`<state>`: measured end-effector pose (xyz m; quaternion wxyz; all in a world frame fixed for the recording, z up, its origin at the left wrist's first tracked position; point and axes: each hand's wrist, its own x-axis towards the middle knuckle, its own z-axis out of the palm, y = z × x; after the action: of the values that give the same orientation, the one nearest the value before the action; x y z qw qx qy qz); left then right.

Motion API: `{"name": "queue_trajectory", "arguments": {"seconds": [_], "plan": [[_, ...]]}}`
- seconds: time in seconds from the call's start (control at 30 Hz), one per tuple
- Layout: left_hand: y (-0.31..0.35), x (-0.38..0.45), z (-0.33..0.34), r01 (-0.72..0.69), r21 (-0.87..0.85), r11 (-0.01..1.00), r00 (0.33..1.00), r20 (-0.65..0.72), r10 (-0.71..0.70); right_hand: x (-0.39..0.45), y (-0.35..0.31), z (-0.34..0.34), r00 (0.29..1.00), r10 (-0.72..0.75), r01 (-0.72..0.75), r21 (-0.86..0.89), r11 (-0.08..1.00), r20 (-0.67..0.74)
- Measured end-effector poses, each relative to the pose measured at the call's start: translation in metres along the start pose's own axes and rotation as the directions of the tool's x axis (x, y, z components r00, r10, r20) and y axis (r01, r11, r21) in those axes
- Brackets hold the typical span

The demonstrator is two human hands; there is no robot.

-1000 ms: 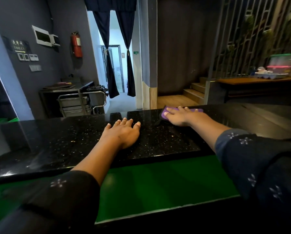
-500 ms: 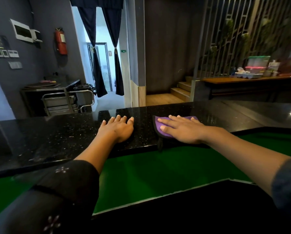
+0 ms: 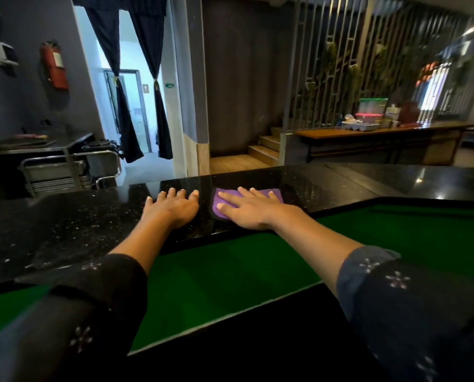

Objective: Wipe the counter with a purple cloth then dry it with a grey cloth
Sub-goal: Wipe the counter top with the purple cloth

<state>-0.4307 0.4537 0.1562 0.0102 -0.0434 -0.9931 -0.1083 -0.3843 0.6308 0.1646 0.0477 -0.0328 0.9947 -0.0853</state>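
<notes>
The purple cloth lies flat on the black speckled counter, close to its near edge, with its dark trim showing on the left side. The right hand presses down on it with fingers straight and spread, palm on top, so it pins the cloth rather than curling round it. Just beside it, apart from the cloth, the left hand rests flat on the bare stone, fingers extended and holding nothing. By this, the wiping stage looks under way and not finished: long stretches of counter run off to both sides. No grey cloth is in view, so the drying stage seems not yet begun.
</notes>
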Motion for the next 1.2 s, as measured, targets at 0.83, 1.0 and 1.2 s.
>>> {"name": "queue_trajectory", "arguments": {"seconds": [0.83, 1.0, 1.2], "plan": [[0.002, 0.009, 0.003, 0.033, 0.083, 0.996, 0.999, -0.024, -0.031, 0.053, 0.073, -0.025, 1.0, -0.002, 0.001, 0.015, 1.0, 0.03], [0.031, 0.017, -0.003, 0.09, 0.058, 0.994, 0.996, -0.026, -0.088, 0.012, 0.099, -0.02, 0.984, -0.165, 0.165, 0.011, 0.986, 0.063], [0.072, 0.019, 0.021, -0.04, 0.042, 0.998, 0.999, 0.001, 0.04, 0.034, 0.121, -0.023, 0.974, -0.218, 0.22, -0.026, 0.975, 0.063]]}}
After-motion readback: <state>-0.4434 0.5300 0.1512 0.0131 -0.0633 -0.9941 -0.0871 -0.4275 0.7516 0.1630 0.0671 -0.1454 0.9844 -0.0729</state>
